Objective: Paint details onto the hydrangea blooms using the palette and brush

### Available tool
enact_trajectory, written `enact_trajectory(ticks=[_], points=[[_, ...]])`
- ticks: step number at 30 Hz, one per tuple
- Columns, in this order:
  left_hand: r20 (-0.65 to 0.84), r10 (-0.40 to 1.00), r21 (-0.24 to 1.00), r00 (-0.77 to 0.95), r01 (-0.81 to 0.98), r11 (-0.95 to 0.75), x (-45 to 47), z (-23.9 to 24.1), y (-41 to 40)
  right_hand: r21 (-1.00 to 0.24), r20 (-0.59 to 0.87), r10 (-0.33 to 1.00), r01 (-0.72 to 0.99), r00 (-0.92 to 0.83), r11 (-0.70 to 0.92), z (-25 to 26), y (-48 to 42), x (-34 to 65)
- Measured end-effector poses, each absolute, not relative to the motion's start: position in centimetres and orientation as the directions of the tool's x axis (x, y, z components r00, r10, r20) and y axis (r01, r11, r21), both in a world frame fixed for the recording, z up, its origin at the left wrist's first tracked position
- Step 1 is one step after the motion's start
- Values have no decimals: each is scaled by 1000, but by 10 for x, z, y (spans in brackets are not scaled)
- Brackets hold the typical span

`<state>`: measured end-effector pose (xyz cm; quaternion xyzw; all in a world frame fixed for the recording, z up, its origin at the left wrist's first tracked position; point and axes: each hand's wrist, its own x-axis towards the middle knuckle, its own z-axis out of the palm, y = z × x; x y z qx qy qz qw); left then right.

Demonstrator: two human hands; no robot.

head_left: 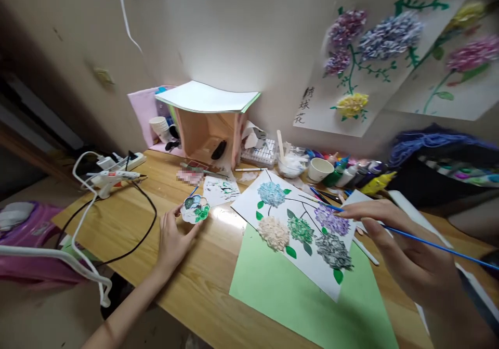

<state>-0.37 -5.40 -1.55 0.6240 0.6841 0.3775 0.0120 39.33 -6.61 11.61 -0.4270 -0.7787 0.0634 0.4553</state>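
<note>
My left hand (173, 237) holds a small flower-shaped paint palette (195, 209) with green and dark paint, just above the wooden table (117, 224). My right hand (405, 250) pinches a thin blue paintbrush (421, 240), whose tip reaches the purple flower on a white sheet (323, 276). That sheet bears several paper hydrangea flowers in blue, cream, green, purple and grey, with painted green leaves and dark stems. It lies partly over a light green sheet (280, 302).
A glue gun (113, 178) and power strip (122, 162) with cables lie at the left. A pink wooden box (206, 130), cups, paint bottles (351, 175) and a white bowl (319, 169) line the back. Flower pictures (374, 52) hang on the wall. Purple yarn (429, 143) sits right.
</note>
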Motion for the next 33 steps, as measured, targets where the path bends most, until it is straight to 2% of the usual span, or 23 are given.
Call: enact_trajectory(ticks=[4,9,14,17,19,22,26,33], points=[[356,884,521,-303,850,81,-17,-23,-55,-471,656,708,590,-263,655,118,-59,380],[304,905,437,-299,887,146,-16,-28,-49,-465,665,693,571,-278,676,120,-58,375],[271,917,300,-292,931,207,-8,-21,-51,-503,686,700,564,-200,654,119,-62,390],[395,890,291,-229,950,115,7,-8,-49,-532,697,706,571,-123,625,122,-65,401],[461,881,334,-106,940,-62,26,2,-41,-546,728,685,565,-46,618,126,-67,406],[318,939,358,135,900,-250,66,11,-16,-533,788,614,559,52,636,135,-71,410],[218,953,305,209,913,-270,117,13,25,-519,817,564,581,122,627,146,-76,414],[30,986,175,165,970,-168,156,16,74,-528,843,463,588,274,613,159,-85,427]])
